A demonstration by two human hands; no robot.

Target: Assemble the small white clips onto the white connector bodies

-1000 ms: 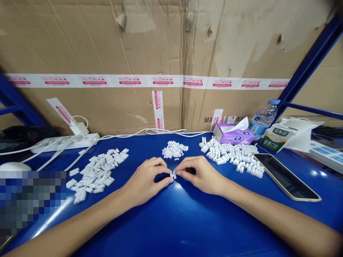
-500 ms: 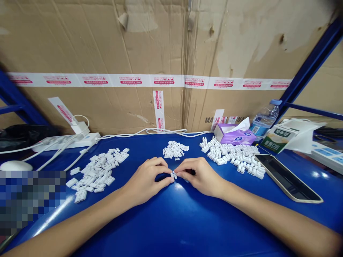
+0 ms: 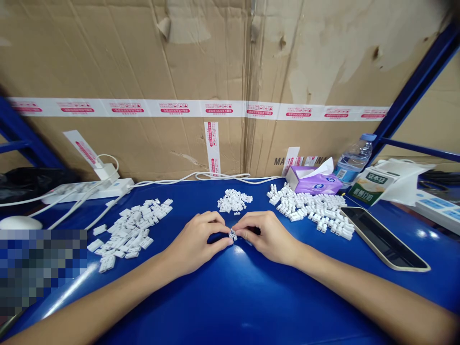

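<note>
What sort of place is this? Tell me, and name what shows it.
Probably a small hand-assembly bench in a workshop or warehouse: piles of white parts on a blue table, cardboard behind, hands pinching one part.

The tabletop (image 3: 230,297) is glossy blue and smooth, throwing back light. The small piece (image 3: 232,234) pinched between the fingers looks like white plastic, as do the heaped parts (image 3: 129,230). The cardboard wall (image 3: 143,57) is matt, creased and torn. The phone (image 3: 384,238) has a glossy dark screen.
</note>
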